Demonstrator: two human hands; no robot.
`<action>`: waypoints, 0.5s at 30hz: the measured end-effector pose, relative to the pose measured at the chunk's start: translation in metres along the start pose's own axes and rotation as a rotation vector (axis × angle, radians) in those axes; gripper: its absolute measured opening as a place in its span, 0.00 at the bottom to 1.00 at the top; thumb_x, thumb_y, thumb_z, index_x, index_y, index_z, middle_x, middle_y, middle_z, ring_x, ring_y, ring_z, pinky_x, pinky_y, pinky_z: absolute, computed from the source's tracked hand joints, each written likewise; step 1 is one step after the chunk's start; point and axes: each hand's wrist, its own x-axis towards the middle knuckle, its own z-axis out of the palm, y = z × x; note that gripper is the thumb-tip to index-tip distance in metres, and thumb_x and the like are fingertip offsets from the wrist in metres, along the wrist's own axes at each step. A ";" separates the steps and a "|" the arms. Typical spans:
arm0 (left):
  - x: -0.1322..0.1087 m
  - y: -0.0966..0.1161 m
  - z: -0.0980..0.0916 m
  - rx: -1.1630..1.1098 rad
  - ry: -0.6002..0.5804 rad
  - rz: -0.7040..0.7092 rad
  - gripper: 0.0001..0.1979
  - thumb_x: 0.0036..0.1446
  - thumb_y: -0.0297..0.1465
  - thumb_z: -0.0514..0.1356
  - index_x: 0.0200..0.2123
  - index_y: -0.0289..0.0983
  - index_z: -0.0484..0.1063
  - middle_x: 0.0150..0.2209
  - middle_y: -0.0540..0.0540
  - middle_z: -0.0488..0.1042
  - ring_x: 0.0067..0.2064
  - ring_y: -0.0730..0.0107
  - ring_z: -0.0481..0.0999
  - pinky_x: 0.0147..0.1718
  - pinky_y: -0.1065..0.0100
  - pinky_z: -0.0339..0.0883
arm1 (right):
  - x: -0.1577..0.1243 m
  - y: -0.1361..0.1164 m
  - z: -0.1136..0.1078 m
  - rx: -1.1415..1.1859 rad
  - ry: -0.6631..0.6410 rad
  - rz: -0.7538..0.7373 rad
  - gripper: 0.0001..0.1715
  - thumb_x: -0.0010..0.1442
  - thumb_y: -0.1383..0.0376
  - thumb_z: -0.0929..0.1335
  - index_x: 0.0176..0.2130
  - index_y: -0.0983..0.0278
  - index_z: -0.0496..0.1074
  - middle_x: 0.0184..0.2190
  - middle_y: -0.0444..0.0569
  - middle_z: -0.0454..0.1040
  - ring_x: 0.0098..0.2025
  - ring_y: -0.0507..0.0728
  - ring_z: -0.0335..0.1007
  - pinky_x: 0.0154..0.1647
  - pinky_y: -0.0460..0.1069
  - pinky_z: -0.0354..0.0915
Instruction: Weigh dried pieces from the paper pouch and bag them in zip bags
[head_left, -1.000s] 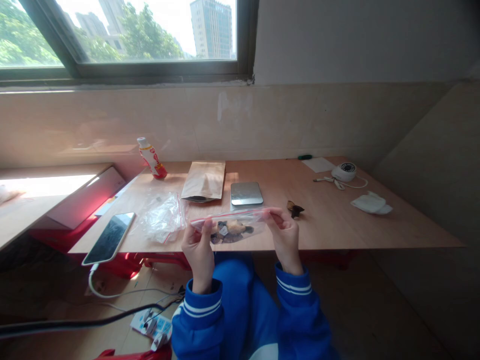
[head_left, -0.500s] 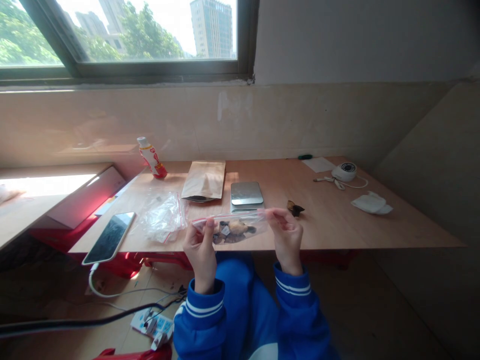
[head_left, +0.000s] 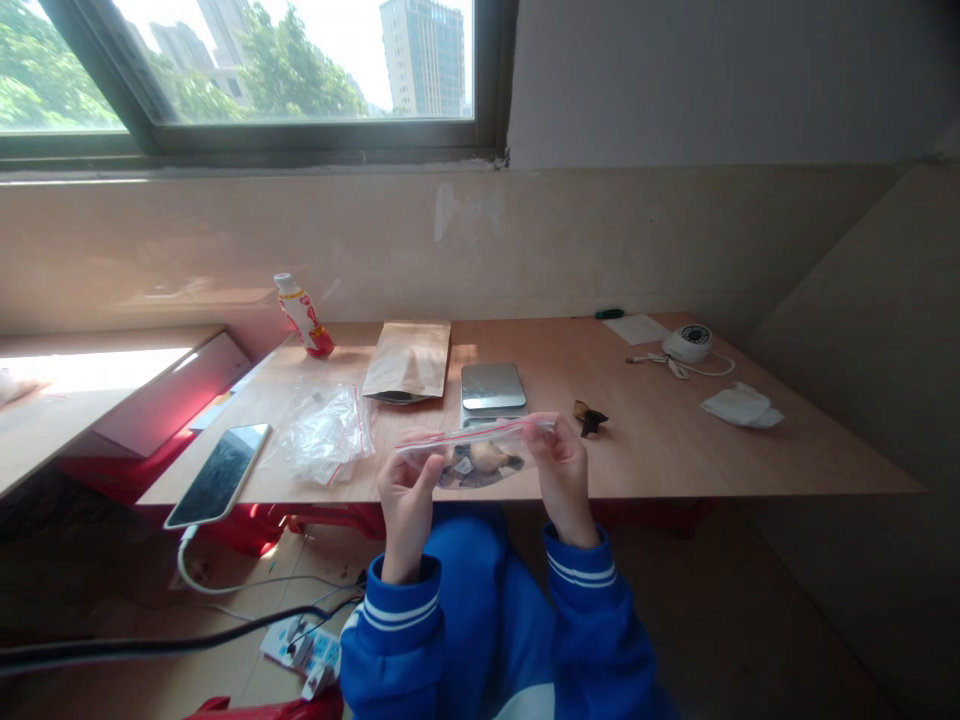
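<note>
Both my hands hold a clear zip bag (head_left: 480, 462) with red-striped edges, stretched level above the front edge of the table. My left hand (head_left: 407, 510) pinches its left end, and my right hand (head_left: 562, 475) pinches its right end. Inside lie several brown, dark and pale dried pieces, partly hidden behind my left fingers. Just beyond the bag stands a flat metal kitchen scale (head_left: 493, 390). A dark dried piece (head_left: 590, 417) lies on the wooden table (head_left: 675, 450), close to my right hand.
To the left lie a crumpled clear zip bag (head_left: 328, 435), a kraft paper pouch (head_left: 409, 360), a phone (head_left: 217, 475) with a white cable and a bottle (head_left: 304, 318). A white cabled device (head_left: 688, 343) and white tissue (head_left: 742, 407) sit at right.
My hands have drawn slightly closer together. The bag now tilts up toward the right, and its contents have shifted a little inside it.
</note>
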 end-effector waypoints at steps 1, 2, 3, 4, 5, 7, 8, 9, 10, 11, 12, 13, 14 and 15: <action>0.000 0.000 0.000 0.017 0.012 -0.002 0.15 0.43 0.40 0.70 0.29 0.36 0.75 0.31 0.46 0.76 0.34 0.67 0.75 0.35 0.66 0.71 | 0.000 0.001 -0.001 0.001 -0.001 0.000 0.15 0.56 0.52 0.70 0.34 0.61 0.71 0.32 0.46 0.78 0.35 0.56 0.75 0.41 0.50 0.71; 0.000 0.000 0.001 0.031 0.023 -0.009 0.14 0.43 0.39 0.70 0.29 0.36 0.75 0.30 0.46 0.76 0.33 0.68 0.75 0.34 0.68 0.71 | 0.000 0.001 -0.001 -0.002 0.000 0.002 0.15 0.56 0.52 0.70 0.34 0.61 0.72 0.32 0.46 0.78 0.35 0.56 0.75 0.41 0.50 0.71; 0.000 0.000 0.001 0.038 0.027 -0.018 0.13 0.44 0.38 0.69 0.28 0.35 0.74 0.30 0.47 0.76 0.32 0.69 0.75 0.32 0.69 0.71 | 0.001 0.001 -0.001 -0.009 0.001 0.004 0.15 0.56 0.52 0.70 0.34 0.61 0.72 0.32 0.47 0.79 0.35 0.56 0.75 0.40 0.50 0.71; 0.000 0.001 0.002 0.041 0.026 -0.028 0.12 0.45 0.38 0.69 0.28 0.35 0.74 0.29 0.48 0.76 0.30 0.70 0.75 0.30 0.69 0.70 | 0.001 0.001 -0.002 -0.018 0.003 0.005 0.15 0.55 0.52 0.71 0.33 0.61 0.72 0.32 0.47 0.79 0.35 0.57 0.76 0.40 0.50 0.71; 0.000 0.001 0.003 0.044 0.023 -0.033 0.12 0.46 0.38 0.69 0.28 0.35 0.74 0.27 0.48 0.76 0.29 0.71 0.74 0.29 0.70 0.70 | 0.001 0.000 -0.002 -0.025 0.004 0.004 0.15 0.55 0.52 0.71 0.33 0.61 0.73 0.32 0.47 0.79 0.36 0.57 0.76 0.39 0.50 0.71; 0.000 0.003 0.004 0.052 0.018 -0.034 0.12 0.46 0.38 0.68 0.27 0.35 0.74 0.25 0.49 0.75 0.27 0.72 0.73 0.27 0.70 0.69 | 0.001 -0.002 -0.002 -0.027 -0.002 0.006 0.14 0.55 0.53 0.71 0.32 0.61 0.74 0.33 0.48 0.80 0.37 0.58 0.77 0.39 0.50 0.72; 0.000 0.004 0.004 0.056 0.020 -0.031 0.12 0.46 0.38 0.68 0.27 0.35 0.73 0.25 0.49 0.75 0.27 0.72 0.73 0.27 0.70 0.69 | 0.001 -0.003 -0.002 -0.022 -0.007 0.005 0.13 0.55 0.54 0.71 0.32 0.61 0.74 0.34 0.48 0.80 0.38 0.59 0.77 0.39 0.51 0.72; 0.000 0.004 0.004 0.059 0.024 -0.028 0.12 0.46 0.38 0.68 0.27 0.35 0.74 0.25 0.49 0.75 0.27 0.72 0.73 0.27 0.71 0.69 | 0.001 -0.004 -0.002 -0.015 -0.013 0.004 0.13 0.55 0.54 0.71 0.32 0.61 0.74 0.35 0.49 0.81 0.39 0.59 0.77 0.40 0.51 0.73; 0.001 0.004 0.003 0.061 0.026 -0.028 0.12 0.46 0.38 0.68 0.27 0.35 0.74 0.25 0.49 0.75 0.28 0.72 0.73 0.28 0.71 0.69 | 0.001 -0.006 -0.002 -0.007 -0.015 -0.001 0.12 0.55 0.55 0.71 0.32 0.61 0.74 0.36 0.49 0.81 0.39 0.59 0.77 0.41 0.52 0.73; 0.001 0.004 0.003 0.062 0.029 -0.027 0.12 0.46 0.38 0.69 0.27 0.35 0.74 0.25 0.49 0.75 0.28 0.72 0.73 0.28 0.71 0.69 | 0.000 -0.007 -0.002 -0.003 -0.012 -0.006 0.11 0.55 0.55 0.71 0.31 0.61 0.75 0.36 0.49 0.81 0.39 0.59 0.77 0.41 0.52 0.73; 0.001 0.004 0.003 0.062 0.034 -0.026 0.12 0.46 0.37 0.69 0.27 0.35 0.74 0.26 0.49 0.75 0.28 0.72 0.73 0.29 0.71 0.69 | 0.000 -0.008 -0.001 -0.004 -0.007 -0.012 0.11 0.55 0.56 0.71 0.31 0.61 0.75 0.36 0.49 0.81 0.39 0.59 0.77 0.41 0.53 0.73; 0.001 0.004 0.003 0.059 0.038 -0.026 0.11 0.46 0.37 0.69 0.27 0.35 0.74 0.26 0.49 0.75 0.28 0.72 0.73 0.29 0.71 0.69 | 0.000 -0.008 -0.001 -0.011 -0.002 -0.014 0.11 0.55 0.56 0.72 0.31 0.61 0.75 0.36 0.49 0.81 0.39 0.59 0.77 0.41 0.53 0.73; 0.001 0.003 0.003 0.052 0.039 -0.030 0.11 0.46 0.36 0.69 0.26 0.35 0.74 0.26 0.49 0.75 0.28 0.73 0.73 0.29 0.71 0.68 | -0.001 -0.009 -0.001 -0.023 0.005 -0.018 0.11 0.55 0.56 0.72 0.31 0.61 0.75 0.35 0.49 0.81 0.38 0.59 0.77 0.40 0.53 0.73; 0.001 0.003 0.003 0.040 0.041 -0.038 0.11 0.46 0.36 0.69 0.26 0.35 0.74 0.25 0.50 0.75 0.28 0.73 0.73 0.30 0.71 0.68 | -0.001 -0.010 -0.001 -0.040 0.015 -0.022 0.11 0.54 0.56 0.72 0.31 0.61 0.75 0.33 0.49 0.81 0.37 0.59 0.77 0.38 0.52 0.73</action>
